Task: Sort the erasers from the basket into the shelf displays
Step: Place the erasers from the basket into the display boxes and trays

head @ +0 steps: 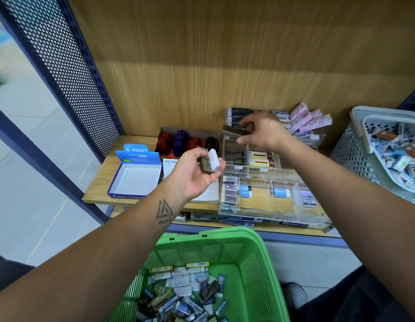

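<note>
1. Green basket (255, 270), at 6 o'clock, nearest the camera: slatted plastic, holding a loose heap of wrapped erasers (178, 296) in white, blue, grey and yellow sleeves.
2. Left hand (192, 173), centre of view, palm turned up: fingers and thumb curled round a dark-sleeved eraser (208, 162) with a white end showing, held above the shelf in front of the displays.
3. Right hand (259, 133), at 1 o'clock from the left hand: thumb and fingers pinch a second dark eraser (234, 131), blurred, just above the rear clear display (236, 156).
4. Rear clear display: one compartment holds dark script-marked erasers; the compartment to its 3 o'clock holds yellow-and-red packs (262, 159).
5. Front clear display (271, 194), toward 6 o'clock of the rear one: divided compartments with a few blue-and-white erasers and one marked MONO.
6. Blue PILOT box (136, 173), at 9 o'clock on the wooden shelf (102, 180): lid up, interior white.
7. Tray of red, blue and black round items (185, 140), at 12 o'clock of the left hand; what they are, cannot tell.
8. Pink boxes (308, 119), at 1 o'clock against the back panel.
9. Grey basket (355, 154), at 3 o'clock: holds a tilted white tray of mixed small packs.
</note>
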Demonstrator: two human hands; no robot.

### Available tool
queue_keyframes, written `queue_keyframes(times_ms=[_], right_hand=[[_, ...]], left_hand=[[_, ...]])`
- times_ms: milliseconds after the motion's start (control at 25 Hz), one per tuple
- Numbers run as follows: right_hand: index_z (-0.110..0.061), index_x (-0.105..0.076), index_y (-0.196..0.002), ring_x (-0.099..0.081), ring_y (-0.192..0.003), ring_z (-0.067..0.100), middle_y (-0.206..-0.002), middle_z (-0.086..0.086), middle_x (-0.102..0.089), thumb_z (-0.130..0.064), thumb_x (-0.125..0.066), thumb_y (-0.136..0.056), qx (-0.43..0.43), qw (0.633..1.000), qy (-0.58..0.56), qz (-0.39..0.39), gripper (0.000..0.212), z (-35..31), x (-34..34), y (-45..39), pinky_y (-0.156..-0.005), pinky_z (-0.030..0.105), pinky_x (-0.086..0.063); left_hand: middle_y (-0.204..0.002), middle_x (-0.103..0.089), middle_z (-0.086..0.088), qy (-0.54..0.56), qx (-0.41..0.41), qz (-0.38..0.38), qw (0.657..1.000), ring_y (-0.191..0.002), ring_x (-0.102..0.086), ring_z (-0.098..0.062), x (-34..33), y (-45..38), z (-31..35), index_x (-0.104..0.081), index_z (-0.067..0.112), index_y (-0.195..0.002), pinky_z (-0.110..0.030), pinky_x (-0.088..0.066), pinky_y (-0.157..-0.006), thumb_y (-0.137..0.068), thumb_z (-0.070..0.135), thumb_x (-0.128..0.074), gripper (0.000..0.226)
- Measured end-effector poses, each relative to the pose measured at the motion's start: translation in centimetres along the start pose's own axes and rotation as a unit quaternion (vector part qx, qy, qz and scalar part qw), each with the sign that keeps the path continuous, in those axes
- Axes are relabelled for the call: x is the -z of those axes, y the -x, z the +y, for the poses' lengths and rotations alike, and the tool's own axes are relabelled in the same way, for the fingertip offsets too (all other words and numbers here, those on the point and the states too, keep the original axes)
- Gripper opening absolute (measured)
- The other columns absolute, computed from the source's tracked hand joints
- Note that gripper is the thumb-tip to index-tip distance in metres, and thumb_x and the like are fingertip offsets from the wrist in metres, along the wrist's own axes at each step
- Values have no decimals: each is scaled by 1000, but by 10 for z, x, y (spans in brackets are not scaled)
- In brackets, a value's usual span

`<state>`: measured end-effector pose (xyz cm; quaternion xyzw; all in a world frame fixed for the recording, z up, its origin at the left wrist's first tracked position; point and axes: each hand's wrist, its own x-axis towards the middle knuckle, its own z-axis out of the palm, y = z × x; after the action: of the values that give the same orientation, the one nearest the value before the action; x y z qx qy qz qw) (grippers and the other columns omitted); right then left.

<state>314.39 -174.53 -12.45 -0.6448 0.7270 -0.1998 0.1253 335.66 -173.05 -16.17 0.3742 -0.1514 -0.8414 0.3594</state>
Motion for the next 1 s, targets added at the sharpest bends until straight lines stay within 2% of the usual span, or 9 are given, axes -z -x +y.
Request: queue_keyframes(times_ms=[80,120,320,440,560,760,880,1000], right_hand=[[-13,-71,-100,-63,-88,23,-102,7,-68,-24,-86,-73,-19,991,133,-3,33,10,-7,-4,-75,27,-49],[-12,-71,-97,-63,-89,25,-102,9,-68,-22,-86,-73,-15,987,159,-13,30,10,-13,-4,-76,30,-51],[-9,-68,-95,-62,-85,29,-98,13,-66,-20,-80,-80,0,985,171,-11,22,1,-39,-3,-73,29,-47],[-5,-63,-101,-62,-90,35,-102,19,-60,-7,-69,-88,6,976,217,-13,14,2,-50,1,-77,36,-51],[-5,-60,-105,-58,-89,32,-103,17,-60,6,-59,-88,14,966,258,-24,20,6,-56,7,-79,40,-53],[-11,-60,-106,-48,-81,24,-95,9,-59,-7,-64,-91,34,951,303,-39,16,-1,-61,8,-70,34,-45],[-12,-61,-103,-52,-80,23,-89,7,-57,-4,-62,-90,42,948,312,-42,15,-2,-64,7,-70,33,-46],[-12,-59,-101,-52,-80,24,-89,8,-55,-3,-62,-90,33,961,272,-36,15,1,-67,6,-71,34,-48]], left_hand=[[-110,-58,-27,-41,8,8,999,-94,-61,-35,1,-1,-2,-50,-3,-125,-37,-60,-75,-97,4,-45,30],[-108,-59,-27,-51,10,9,999,-91,-61,-34,1,-1,-3,-49,-3,-128,-35,-59,-72,-96,3,-45,33],[-105,-60,-26,-60,16,3,998,-88,-62,-33,2,-3,-5,-51,-5,-123,-34,-59,-67,-94,0,-43,31],[-100,-64,-25,-75,24,-17,997,-84,-66,-33,4,-1,-6,-52,-8,-121,-34,-60,-71,-93,-4,-40,31],[-100,-68,-25,-108,34,-36,993,-82,-68,-31,10,0,-7,-54,-10,-123,-32,-59,-71,-91,-7,-42,35],[-92,-70,-20,-190,23,-66,979,-75,-66,-27,13,3,-8,-59,-3,-118,-27,-53,-59,-91,-6,-47,30],[-91,-70,-18,-217,19,-99,971,-72,-66,-25,16,3,-6,-58,-2,-130,-28,-50,-61,-91,-6,-48,41],[-94,-69,-17,-230,24,-131,964,-73,-66,-25,18,3,-5,-59,0,-131,-29,-49,-62,-91,-6,-45,43]])
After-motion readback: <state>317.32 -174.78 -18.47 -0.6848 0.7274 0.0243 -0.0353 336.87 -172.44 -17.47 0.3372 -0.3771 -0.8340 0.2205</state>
